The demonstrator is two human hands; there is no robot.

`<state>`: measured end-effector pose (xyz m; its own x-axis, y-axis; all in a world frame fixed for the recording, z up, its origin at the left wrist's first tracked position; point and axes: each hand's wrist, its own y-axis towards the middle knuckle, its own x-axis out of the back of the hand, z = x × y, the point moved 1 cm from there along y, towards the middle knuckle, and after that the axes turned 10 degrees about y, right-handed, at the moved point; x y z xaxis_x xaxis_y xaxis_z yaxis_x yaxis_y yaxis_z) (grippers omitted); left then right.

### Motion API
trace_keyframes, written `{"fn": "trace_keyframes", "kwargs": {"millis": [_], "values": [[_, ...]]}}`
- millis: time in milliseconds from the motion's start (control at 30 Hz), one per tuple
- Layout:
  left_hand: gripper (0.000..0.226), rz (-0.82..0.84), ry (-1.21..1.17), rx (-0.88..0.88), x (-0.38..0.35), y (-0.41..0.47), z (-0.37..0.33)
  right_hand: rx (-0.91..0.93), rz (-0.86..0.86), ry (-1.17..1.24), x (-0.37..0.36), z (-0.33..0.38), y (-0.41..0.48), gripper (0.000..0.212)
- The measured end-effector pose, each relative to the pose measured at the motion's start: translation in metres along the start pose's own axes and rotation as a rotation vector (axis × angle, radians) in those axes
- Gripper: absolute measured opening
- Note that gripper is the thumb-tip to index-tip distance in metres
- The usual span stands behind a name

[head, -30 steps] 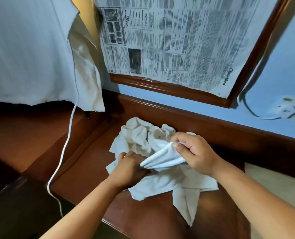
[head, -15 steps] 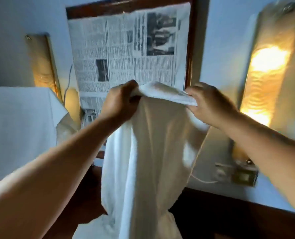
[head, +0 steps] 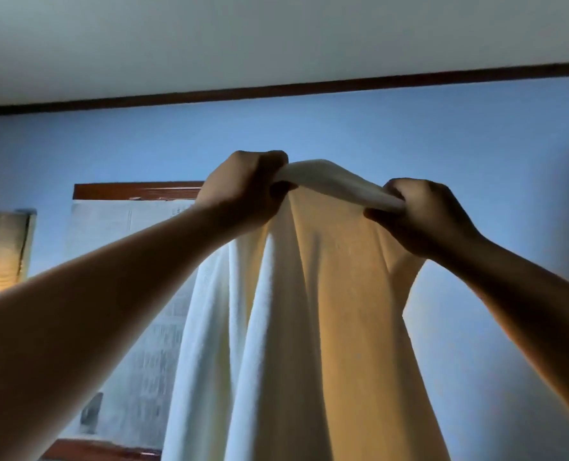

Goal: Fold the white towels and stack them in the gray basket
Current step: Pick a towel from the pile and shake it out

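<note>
The left hand (head: 243,191) and right hand (head: 422,214) hold a white towel (head: 309,311) raised before the blue wall (head: 409,128). Both hands' fingers are clamped on its top edge. A newspaper-covered frame (head: 137,311) shows at eight o'clock.

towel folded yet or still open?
Not folded: the white towel hangs full length in loose vertical drapes, top edge gripped by the left hand and right hand. Its lower end is out of frame.

Framed newspaper (head: 133,311), below left hand (head: 243,191); glowing wall lamp (head: 5,251), farther left; dark ceiling trim (head: 309,88), above right hand (head: 422,214); blue wall (head: 476,144).
</note>
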<state>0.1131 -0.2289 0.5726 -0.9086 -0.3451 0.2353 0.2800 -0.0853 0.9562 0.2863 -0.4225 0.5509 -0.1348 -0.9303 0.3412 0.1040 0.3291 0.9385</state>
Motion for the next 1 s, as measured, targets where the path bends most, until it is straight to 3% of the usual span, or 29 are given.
{"fn": "trace_keyframes", "kwargs": {"millis": [433,567,800,1000], "values": [[0.027,0.039,-0.349,-0.005,0.034,-0.012,-0.135,-0.249,-0.126,-0.010,0.163,0.022,-0.080,0.029],[0.038,0.132,-0.542,0.036,0.037,-0.033,-0.170,-0.335,-0.144,0.068,0.198,0.032,-0.109,0.031],[0.035,0.316,-0.916,-0.037,0.066,-0.081,-0.249,-0.421,-0.139,0.343,0.258,0.057,-0.164,0.032],[0.036,0.639,-1.298,0.038,0.093,-0.126,-0.343,-0.511,-0.093,0.371,0.310,0.059,-0.236,0.023]]}}
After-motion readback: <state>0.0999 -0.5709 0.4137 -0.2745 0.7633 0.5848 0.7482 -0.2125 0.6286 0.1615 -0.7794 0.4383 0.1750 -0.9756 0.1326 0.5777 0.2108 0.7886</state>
